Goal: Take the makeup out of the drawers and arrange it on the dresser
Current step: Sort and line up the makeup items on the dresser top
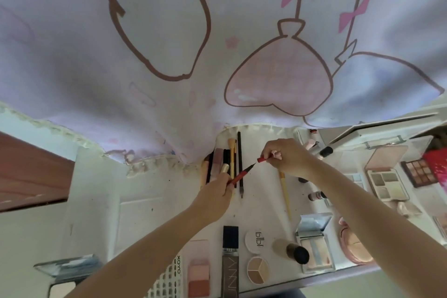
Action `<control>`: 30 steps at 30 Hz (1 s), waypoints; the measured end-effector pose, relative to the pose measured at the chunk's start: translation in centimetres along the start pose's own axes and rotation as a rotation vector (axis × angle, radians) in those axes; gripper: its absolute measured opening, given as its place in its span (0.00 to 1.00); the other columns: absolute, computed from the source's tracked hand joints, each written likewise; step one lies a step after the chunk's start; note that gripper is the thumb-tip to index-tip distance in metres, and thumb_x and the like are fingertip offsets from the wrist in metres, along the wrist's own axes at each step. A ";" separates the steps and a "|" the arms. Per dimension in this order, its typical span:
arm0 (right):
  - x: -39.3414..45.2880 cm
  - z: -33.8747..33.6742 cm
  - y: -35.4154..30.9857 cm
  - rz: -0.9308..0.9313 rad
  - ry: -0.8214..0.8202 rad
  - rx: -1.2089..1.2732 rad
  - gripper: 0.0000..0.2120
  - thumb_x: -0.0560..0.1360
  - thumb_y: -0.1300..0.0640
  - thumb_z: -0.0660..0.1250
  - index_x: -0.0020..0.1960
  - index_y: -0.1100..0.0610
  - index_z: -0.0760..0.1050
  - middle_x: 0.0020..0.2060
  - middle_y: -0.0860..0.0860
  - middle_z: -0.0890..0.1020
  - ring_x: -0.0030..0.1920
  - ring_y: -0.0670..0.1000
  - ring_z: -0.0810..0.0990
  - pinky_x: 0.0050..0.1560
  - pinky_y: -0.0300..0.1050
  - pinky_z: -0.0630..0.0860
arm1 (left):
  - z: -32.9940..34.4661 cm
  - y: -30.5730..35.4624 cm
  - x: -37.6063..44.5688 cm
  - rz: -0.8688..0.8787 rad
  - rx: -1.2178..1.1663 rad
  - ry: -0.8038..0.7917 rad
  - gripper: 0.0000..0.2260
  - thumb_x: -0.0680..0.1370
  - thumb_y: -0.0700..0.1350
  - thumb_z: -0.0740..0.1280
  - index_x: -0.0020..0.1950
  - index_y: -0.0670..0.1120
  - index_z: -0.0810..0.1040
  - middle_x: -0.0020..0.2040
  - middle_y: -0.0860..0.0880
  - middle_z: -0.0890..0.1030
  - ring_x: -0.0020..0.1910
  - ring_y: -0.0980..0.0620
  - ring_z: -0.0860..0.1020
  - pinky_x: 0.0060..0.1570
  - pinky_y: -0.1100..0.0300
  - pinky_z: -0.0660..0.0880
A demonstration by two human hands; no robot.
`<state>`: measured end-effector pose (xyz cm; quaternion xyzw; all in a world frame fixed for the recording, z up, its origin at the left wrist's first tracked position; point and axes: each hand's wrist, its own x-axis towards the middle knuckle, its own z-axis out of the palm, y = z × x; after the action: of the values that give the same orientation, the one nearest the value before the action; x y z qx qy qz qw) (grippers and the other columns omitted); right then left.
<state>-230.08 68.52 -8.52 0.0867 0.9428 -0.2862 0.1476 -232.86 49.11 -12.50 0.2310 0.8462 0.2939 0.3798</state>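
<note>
My left hand (pixel 217 190) grips the lower end of a red makeup pen (pixel 240 174) whose dark tip points up and right. My right hand (pixel 285 156) pinches the pen's red cap (pixel 262 159), held just apart from the tip. Both hands hover over the white dresser top (pixel 261 203). Under them lies a row of brushes and pencils (pixel 232 159), side by side, and a yellow-handled brush (pixel 285 195) lies to the right.
A pink-printed cloth (pixel 169 55) hangs over the back of the dresser. Open eyeshadow palettes (pixel 387 182) lie at the right. Near the front edge lie a blush palette (pixel 198 276), a tall tube (pixel 230 256), round compacts (pixel 257 270), a bottle (pixel 294 251) and a mirrored compact (pixel 314 249).
</note>
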 end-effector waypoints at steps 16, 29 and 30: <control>1.7 -0.3 2.2 -0.138 -0.210 -0.208 0.08 0.76 0.64 0.60 0.52 0.60 0.76 0.50 0.52 0.81 0.44 0.47 0.72 0.42 0.26 0.65 | 2.3 1.2 0.9 -0.026 0.079 0.032 0.11 0.82 0.45 0.52 0.57 0.41 0.68 0.33 0.54 0.67 0.28 0.59 0.65 0.28 0.68 0.62; 6.9 3.2 3.4 -0.189 -0.609 -0.641 0.19 0.75 0.69 0.57 0.63 0.61 0.74 0.61 0.56 0.76 0.60 0.55 0.74 0.60 0.44 0.71 | 7.5 2.5 4.6 -0.254 0.159 0.123 0.12 0.80 0.46 0.57 0.55 0.39 0.74 0.56 0.43 0.76 0.51 0.48 0.76 0.42 0.59 0.71; 7.2 3.4 3.6 -0.186 -0.611 -0.629 0.18 0.74 0.69 0.57 0.62 0.61 0.74 0.60 0.56 0.76 0.59 0.55 0.74 0.60 0.44 0.71 | 7.8 2.8 4.9 -0.262 0.175 0.123 0.12 0.80 0.46 0.57 0.56 0.39 0.74 0.56 0.43 0.77 0.53 0.47 0.76 0.43 0.58 0.71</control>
<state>-235.21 70.12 -15.46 -0.1361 0.9010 -0.0103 0.4118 -229.24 56.61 -17.33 0.1323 0.9131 0.1807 0.3408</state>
